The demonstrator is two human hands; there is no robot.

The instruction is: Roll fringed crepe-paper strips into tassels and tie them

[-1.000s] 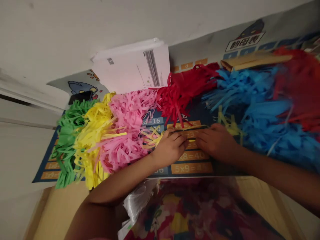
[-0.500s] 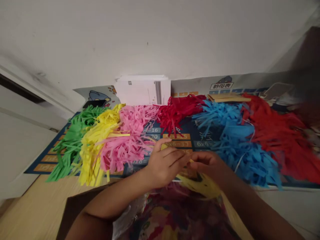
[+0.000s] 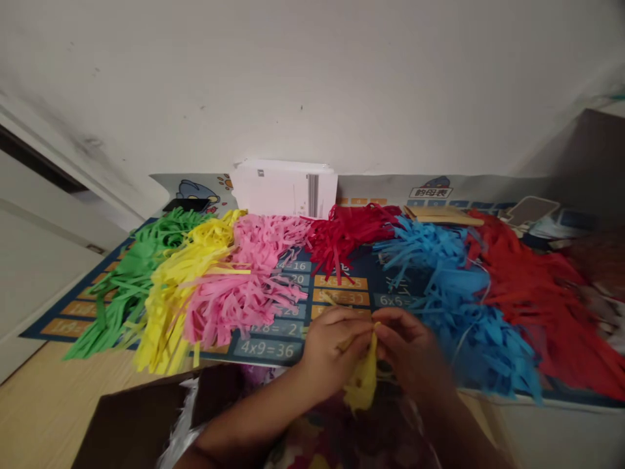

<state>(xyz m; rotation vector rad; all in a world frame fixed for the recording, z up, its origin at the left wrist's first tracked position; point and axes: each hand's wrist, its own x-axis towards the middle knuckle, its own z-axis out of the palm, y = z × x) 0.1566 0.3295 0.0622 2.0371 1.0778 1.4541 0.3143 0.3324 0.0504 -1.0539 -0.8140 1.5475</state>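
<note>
A yellow paper tassel (image 3: 362, 383) hangs down between my two hands at the near edge of the table. My left hand (image 3: 334, 348) is closed, its fingers curled around the upper part of the tassel. Fingertips of my right hand (image 3: 405, 342) pinch the tassel's top end, touching the left hand's fingers. A thin yellow strip end pokes out above the left hand. Behind the hands lie fringed paper bundles: pink (image 3: 234, 306), dark red (image 3: 342, 238) and blue (image 3: 456, 293). The lower part of the right hand is dim and blurred.
Farther left are yellow (image 3: 168, 306) and green (image 3: 124, 286) fringe bundles, and at right a red one (image 3: 551, 306). A white box (image 3: 286, 189) leans on the wall. A printed mat (image 3: 271, 348) covers the table. A dark box (image 3: 131, 420) stands below the left edge.
My hands have drawn nearer, and the yellow tassel now hangs straight down between them instead of spreading toward the right forearm. The camera view has shifted slightly.
</note>
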